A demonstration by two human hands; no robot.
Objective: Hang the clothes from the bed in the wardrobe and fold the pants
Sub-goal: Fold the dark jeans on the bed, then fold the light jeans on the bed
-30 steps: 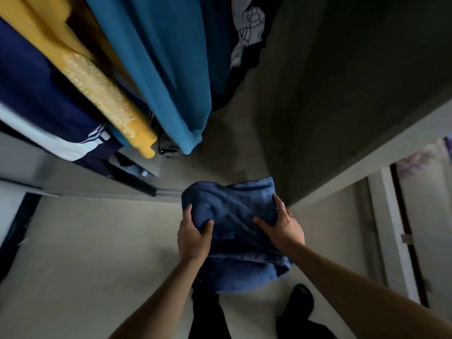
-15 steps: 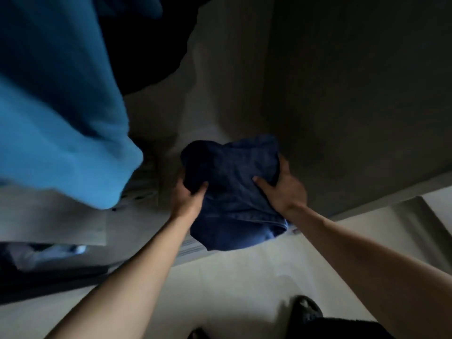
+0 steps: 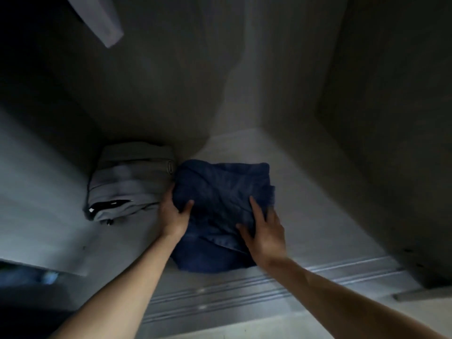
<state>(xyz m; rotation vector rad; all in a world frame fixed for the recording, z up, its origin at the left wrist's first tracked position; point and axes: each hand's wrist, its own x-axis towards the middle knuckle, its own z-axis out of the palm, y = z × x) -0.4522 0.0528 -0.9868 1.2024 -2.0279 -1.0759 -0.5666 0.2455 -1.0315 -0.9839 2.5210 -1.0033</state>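
The folded blue jeans (image 3: 220, 192) lie low on the wardrobe floor (image 3: 305, 216), their near edge close to the door rail. My left hand (image 3: 175, 214) grips their left side, thumb on top and fingers underneath. On the right half, my right hand (image 3: 263, 231) rests on top with its fingers spread out straight. A folded light grey garment (image 3: 129, 177) sits on the floor just left of the jeans, touching them.
The wardrobe's right side wall (image 3: 379, 118) and back wall (image 3: 171, 81) close in the space. Sliding door rails (image 3: 244, 287) run along the front edge. A pale hanging sleeve end (image 3: 102, 20) shows at the top left.
Both hands have carried the jeans down and into the wardrobe bottom beside the grey garment. My view has dropped below the hanging clothes. My right hand has flattened on top.
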